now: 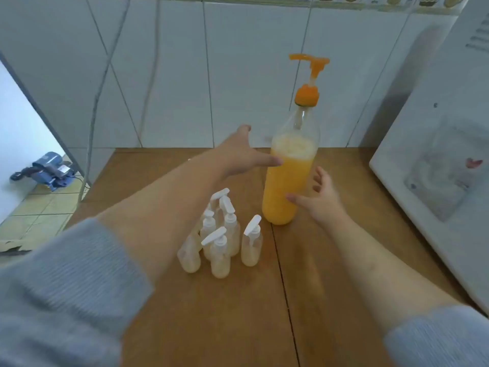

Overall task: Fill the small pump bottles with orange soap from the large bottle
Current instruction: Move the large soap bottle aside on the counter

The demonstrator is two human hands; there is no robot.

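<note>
Two hands, left and right, fingers spread, flank one large bottle; five small pump bottles cluster nearby.

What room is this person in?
Probably a home kitchen or laundry corner: white tiled wall with a fruit-pattern border, a wooden table, and a white appliance, maybe a microwave, beside it.
</note>
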